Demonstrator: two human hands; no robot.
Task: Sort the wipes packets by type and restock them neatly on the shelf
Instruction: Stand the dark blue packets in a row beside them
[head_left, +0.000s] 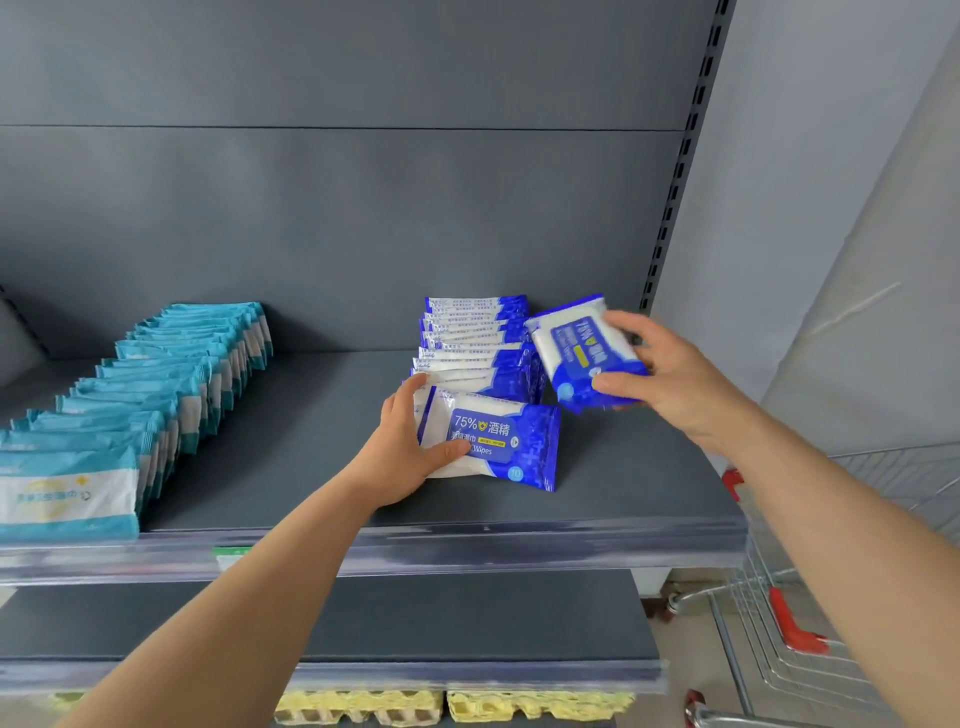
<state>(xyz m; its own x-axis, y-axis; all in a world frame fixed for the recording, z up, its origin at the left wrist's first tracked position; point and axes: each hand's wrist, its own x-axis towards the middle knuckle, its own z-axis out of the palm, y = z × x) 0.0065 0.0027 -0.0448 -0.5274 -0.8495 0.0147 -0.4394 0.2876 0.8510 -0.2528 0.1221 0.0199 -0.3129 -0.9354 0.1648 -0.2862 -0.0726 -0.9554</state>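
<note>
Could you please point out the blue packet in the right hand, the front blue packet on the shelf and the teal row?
Held blue packet (582, 345), head view: central label.
Front blue packet (491, 434), head view: blue label.
Teal row (140, 387), head view: a middle packet's top.

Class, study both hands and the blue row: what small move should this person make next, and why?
Probably turn the loose blue packet in the right hand level and slot it into the blue row. It matches that type, is held tilted beside the row, and the left hand holds the front packet, steadying it.
</note>
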